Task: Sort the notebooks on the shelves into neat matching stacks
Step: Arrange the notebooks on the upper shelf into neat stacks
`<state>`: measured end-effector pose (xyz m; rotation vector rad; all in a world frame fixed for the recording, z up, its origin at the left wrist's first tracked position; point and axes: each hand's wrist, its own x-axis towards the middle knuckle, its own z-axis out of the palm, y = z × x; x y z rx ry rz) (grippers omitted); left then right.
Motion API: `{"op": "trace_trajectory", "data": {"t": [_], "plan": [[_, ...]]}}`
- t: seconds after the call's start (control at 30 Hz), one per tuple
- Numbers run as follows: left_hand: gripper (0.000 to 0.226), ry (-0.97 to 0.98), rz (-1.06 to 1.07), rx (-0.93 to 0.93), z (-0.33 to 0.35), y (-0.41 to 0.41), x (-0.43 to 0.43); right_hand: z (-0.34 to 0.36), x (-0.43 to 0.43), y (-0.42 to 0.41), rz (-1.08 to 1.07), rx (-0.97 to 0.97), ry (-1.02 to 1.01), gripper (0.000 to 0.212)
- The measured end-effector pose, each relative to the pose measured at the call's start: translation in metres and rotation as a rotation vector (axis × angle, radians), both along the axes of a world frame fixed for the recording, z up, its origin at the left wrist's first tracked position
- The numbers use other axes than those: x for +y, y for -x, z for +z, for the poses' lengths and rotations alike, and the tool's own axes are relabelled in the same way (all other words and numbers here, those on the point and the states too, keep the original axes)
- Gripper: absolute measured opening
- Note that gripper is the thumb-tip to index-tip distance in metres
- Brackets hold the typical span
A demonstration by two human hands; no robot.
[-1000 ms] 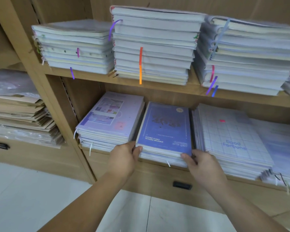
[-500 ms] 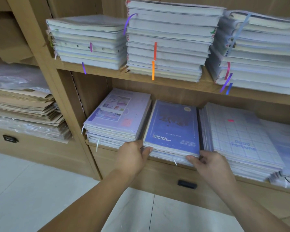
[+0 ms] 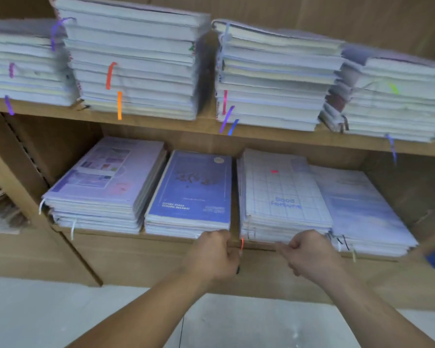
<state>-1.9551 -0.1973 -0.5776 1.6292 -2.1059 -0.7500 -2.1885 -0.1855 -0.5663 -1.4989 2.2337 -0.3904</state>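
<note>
On the lower shelf (image 3: 161,238) lie four stacks: a lilac-covered stack (image 3: 106,182), a blue-covered stack (image 3: 194,189), a white grid "Good Fortune" stack (image 3: 284,192) and a pale blue stack (image 3: 362,204). My left hand (image 3: 216,252) is curled at the shelf's front edge, in the gap between the blue and grid stacks, beside an orange ribbon (image 3: 242,243). My right hand (image 3: 309,252) is curled in front of the grid stack's bottom edge. I see nothing held in either hand; the frame is blurred.
The upper shelf (image 3: 206,126) carries four tall stacks of thick notebooks with coloured ribbons hanging over its edge. A wooden upright (image 3: 23,172) stands at the left, with brown paper piles (image 3: 0,209) beyond it. Pale floor tiles lie below.
Both hands let go of the blue stack and moved right to the front of the grid stack. The camera swung right and closer.
</note>
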Motion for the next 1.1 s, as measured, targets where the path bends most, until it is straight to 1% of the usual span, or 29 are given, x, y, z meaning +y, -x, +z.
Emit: {"op": "trace_trajectory", "data": {"t": [0.1, 0.2, 0.27, 0.4, 0.47, 0.53, 0.6, 0.67, 0.77, 0.87, 0.97, 1.1], "plan": [[0.024, 0.008, 0.082, -0.029, -0.012, 0.029, -0.009, -0.009, 0.003, 0.035, -0.095, 0.073, -0.007, 0.054], [0.025, 0.061, 0.118, -0.122, -0.017, 0.042, -0.015, -0.019, 0.002, 0.049, -0.085, 0.099, 0.034, 0.039], [0.025, 0.059, 0.102, -0.147, -0.022, 0.048, -0.017, -0.023, 0.000, 0.053, -0.091, 0.106, 0.050, 0.037], [0.024, 0.033, 0.082, -0.142, -0.023, 0.053, -0.020, -0.029, -0.004, 0.057, -0.130, 0.055, 0.071, 0.042], [0.027, 0.007, 0.061, -0.128, -0.019, 0.050, -0.022, -0.024, -0.004, 0.061, -0.106, 0.024, 0.061, 0.042], [0.023, -0.004, 0.061, -0.112, -0.012, 0.046, -0.023, -0.013, -0.003, 0.066, -0.056, 0.030, 0.013, 0.044], [0.025, 0.047, 0.124, -0.053, 0.000, 0.043, -0.025, -0.002, -0.003, 0.067, -0.021, 0.062, -0.002, 0.051], [0.029, 0.119, 0.150, -0.002, 0.013, 0.047, -0.025, 0.008, -0.003, 0.065, -0.018, 0.089, 0.068, 0.054], [0.034, 0.213, 0.083, -0.078, 0.021, 0.053, -0.022, 0.022, -0.003, 0.063, -0.063, 0.005, 0.156, 0.055], [0.035, 0.267, 0.072, -0.117, 0.021, 0.053, -0.020, 0.023, 0.000, 0.066, -0.058, -0.120, 0.152, 0.049], [0.038, 0.253, 0.086, -0.091, 0.018, 0.051, -0.019, 0.025, 0.001, 0.067, 0.011, -0.103, 0.145, 0.038], [0.036, 0.245, 0.084, -0.026, 0.016, 0.053, -0.021, 0.025, -0.002, 0.067, 0.018, -0.086, 0.144, 0.040]]}}
